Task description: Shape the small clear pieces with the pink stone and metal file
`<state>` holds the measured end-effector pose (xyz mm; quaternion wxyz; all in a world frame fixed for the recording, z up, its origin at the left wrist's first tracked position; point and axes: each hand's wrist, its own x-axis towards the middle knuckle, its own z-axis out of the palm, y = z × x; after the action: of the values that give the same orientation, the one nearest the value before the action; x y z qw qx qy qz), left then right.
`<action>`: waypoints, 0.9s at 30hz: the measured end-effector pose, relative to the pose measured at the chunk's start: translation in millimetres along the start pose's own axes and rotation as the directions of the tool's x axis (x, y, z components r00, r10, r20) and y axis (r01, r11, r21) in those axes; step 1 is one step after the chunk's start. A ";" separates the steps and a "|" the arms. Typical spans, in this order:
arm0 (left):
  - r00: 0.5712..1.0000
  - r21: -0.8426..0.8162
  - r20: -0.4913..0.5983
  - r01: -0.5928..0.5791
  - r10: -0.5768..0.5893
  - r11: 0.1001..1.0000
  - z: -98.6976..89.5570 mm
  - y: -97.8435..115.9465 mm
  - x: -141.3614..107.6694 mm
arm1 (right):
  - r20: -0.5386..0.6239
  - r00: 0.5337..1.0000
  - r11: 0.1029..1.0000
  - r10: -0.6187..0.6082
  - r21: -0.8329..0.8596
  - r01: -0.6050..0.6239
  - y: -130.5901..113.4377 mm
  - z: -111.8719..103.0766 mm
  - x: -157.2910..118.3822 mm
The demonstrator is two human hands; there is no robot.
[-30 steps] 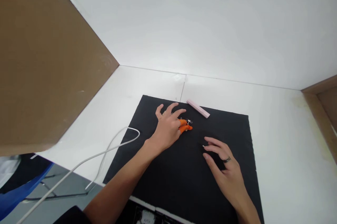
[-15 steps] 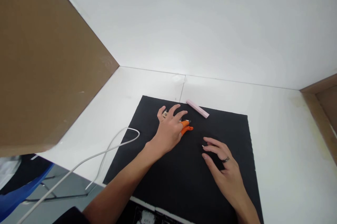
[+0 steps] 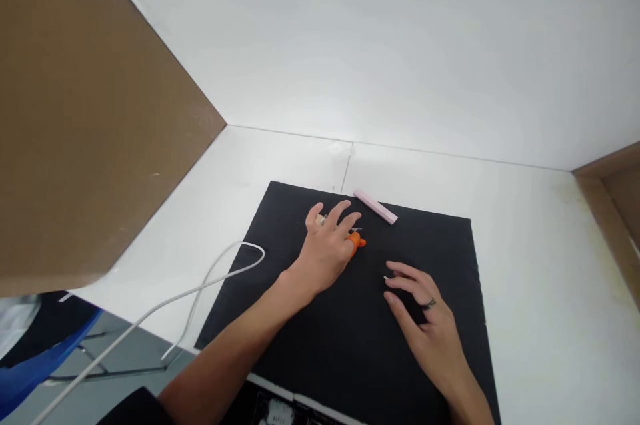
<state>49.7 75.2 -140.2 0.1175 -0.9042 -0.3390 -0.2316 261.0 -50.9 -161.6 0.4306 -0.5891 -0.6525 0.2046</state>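
Note:
My left hand (image 3: 327, 248) is over the upper middle of the black mat (image 3: 425, 238). Three fingers spread upward, while the thumb side bends down around orange rounded pieces (image 3: 356, 242), which could be finger covers or handles. A beige bit with shiny metal (image 3: 321, 219) peeks out by the little finger. Past the fingers shows a thin pale tip (image 3: 357, 230); most of whatever lies beneath is hidden. My right hand (image 3: 425, 318), wearing a ring, rests lower right on the mat, fingers curved and apart from the thumb. Something tiny and white (image 3: 385, 277) shows at one fingertip, too small to name.
A slim pink bar-shaped object (image 3: 375, 206) lies at the mat's back edge. On the left, a white cable (image 3: 200, 288) loops over the white table (image 3: 530, 245). Brown panels (image 3: 100, 118) stand at both sides, with a white wall (image 3: 375, 45) behind.
My left hand has shifted slightly right, and the beige bit has moved the same way. Less of the orange shows now. The right hand and pink object stay put.

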 end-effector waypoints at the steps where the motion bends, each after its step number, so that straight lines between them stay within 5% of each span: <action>1: 1.000 0.007 -0.010 -0.005 0.005 1.000 -0.2 0.4 -1.1 | 0.000 1.000 1.000 -0.002 -0.002 0.002 0.0 0.0 0.1; 27: 0.989 0.020 -0.148 0.023 -0.020 1.000 -0.2 7.6 -15.1 | 0.055 0.998 0.999 -0.020 -0.049 0.023 -0.8 -2.6 1.3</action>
<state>44.6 61.1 -148.0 0.1495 -0.8795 -0.3417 -0.2955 262.8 -50.5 -159.1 0.4001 -0.5869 -0.6750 0.1995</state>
